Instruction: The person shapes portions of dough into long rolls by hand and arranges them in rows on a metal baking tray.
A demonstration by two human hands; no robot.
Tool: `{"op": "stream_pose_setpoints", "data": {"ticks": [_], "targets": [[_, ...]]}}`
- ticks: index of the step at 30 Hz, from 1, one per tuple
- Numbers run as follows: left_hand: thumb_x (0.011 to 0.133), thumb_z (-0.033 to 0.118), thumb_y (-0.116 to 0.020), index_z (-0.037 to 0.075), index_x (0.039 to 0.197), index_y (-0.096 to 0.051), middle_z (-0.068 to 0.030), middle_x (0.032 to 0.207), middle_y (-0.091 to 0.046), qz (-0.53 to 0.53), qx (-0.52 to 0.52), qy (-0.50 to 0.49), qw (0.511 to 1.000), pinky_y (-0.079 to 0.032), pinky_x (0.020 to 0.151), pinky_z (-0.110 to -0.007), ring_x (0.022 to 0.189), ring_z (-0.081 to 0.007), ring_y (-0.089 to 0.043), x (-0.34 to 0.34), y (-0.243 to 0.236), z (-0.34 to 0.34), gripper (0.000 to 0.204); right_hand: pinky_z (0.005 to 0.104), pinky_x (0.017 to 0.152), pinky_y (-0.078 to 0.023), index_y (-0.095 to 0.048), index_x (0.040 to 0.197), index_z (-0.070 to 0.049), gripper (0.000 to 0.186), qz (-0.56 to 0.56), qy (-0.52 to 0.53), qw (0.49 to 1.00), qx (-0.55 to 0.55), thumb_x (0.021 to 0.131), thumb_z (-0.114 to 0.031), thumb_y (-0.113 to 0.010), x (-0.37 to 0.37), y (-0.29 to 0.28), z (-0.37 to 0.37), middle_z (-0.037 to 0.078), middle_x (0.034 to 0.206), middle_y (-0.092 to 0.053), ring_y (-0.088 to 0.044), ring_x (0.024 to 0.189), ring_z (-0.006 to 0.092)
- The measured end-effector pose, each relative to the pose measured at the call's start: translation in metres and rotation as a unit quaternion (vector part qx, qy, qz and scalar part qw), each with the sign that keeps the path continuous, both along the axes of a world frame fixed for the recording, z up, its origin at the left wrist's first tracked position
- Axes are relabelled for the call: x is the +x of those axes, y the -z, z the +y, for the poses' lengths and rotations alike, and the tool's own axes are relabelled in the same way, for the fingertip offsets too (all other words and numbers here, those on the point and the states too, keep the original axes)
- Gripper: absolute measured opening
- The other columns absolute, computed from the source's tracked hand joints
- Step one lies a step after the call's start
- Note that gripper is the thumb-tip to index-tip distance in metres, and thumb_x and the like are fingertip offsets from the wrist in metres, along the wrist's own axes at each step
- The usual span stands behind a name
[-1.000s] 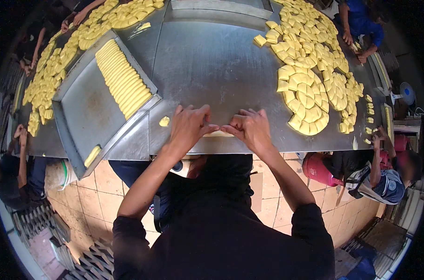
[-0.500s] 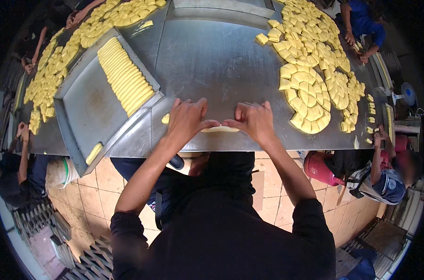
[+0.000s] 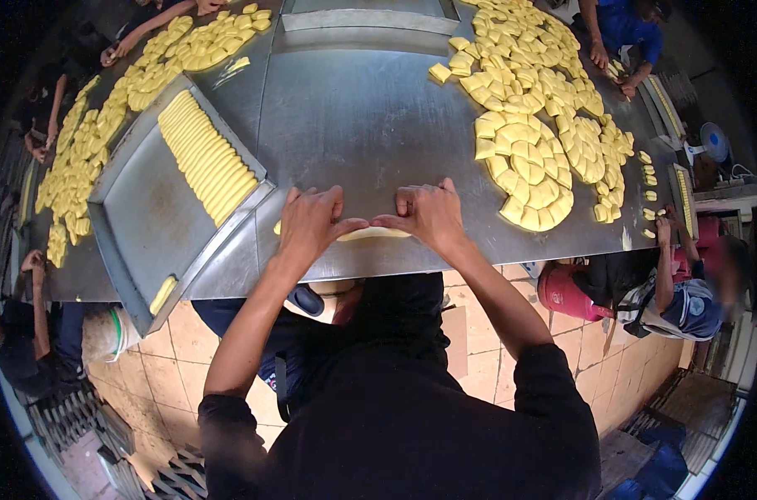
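Note:
A thin strip of yellow dough [image 3: 374, 234] lies across the steel table close to its front edge. My left hand [image 3: 310, 221] is at its left end and my right hand [image 3: 433, 218] at its right end. Both thumbs stretch inward until their tips almost meet over the dough; the other fingers are curled, and both hands grip the strip. A small dough piece is half hidden behind my left hand. To the left, a metal tray [image 3: 112, 213] holds a tight row of dough rolls [image 3: 203, 154], with one separate roll [image 3: 163, 294] in its near corner.
Cut dough pieces [image 3: 533, 171] cover the table's right side, and more pieces [image 3: 78, 187] spread over the far left. Another metal tray [image 3: 366, 18] stands at the back. Co-workers' hands [image 3: 629, 83] work around the table. A pink container [image 3: 566, 292] stands below at right.
The view has shifted slightly, so table and trays sit differently in the picture. My hands keep the same thumbs-together pose on the dough strip.

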State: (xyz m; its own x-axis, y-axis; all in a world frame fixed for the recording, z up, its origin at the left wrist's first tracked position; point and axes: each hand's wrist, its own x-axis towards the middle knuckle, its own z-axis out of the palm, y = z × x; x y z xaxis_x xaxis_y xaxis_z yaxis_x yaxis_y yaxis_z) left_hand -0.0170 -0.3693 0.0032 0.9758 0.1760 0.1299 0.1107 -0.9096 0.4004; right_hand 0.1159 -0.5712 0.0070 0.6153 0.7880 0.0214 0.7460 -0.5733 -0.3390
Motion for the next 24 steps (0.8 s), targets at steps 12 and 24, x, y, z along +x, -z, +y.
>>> {"op": "stream_pose_setpoints", "data": {"ticks": [12, 24], "targets": [[0.083, 0.044, -0.083, 0.011, 0.074, -0.057, -0.0034, 0.062, -0.057, -0.055, -0.006, -0.012, 0.998, -0.036, 0.076, -0.040, 0.069, -0.0254, -0.055, -0.016, 0.002, 0.007, 0.042, 0.0383, 0.075, -0.036, -0.062, 0.069, -0.011, 0.050, -0.010, -0.012, 0.997, 0.071, 0.082, -0.055, -0.081, 0.007, 0.008, -0.010, 0.002, 0.061, -0.060, -0.056, 0.060, 0.0225], [0.084, 0.036, -0.083, 0.009, 0.080, -0.066, -0.0026, 0.073, -0.062, -0.059, 0.008, -0.025, 0.998, -0.039, 0.075, -0.040, 0.074, -0.0244, -0.056, -0.017, 0.000, 0.006, 0.032, 0.0388, 0.076, -0.044, -0.069, 0.079, -0.011, 0.038, -0.019, -0.026, 0.997, 0.076, 0.084, -0.047, -0.081, 0.018, 0.003, -0.016, 0.003, 0.073, -0.065, -0.064, 0.070, 0.0241]]}}
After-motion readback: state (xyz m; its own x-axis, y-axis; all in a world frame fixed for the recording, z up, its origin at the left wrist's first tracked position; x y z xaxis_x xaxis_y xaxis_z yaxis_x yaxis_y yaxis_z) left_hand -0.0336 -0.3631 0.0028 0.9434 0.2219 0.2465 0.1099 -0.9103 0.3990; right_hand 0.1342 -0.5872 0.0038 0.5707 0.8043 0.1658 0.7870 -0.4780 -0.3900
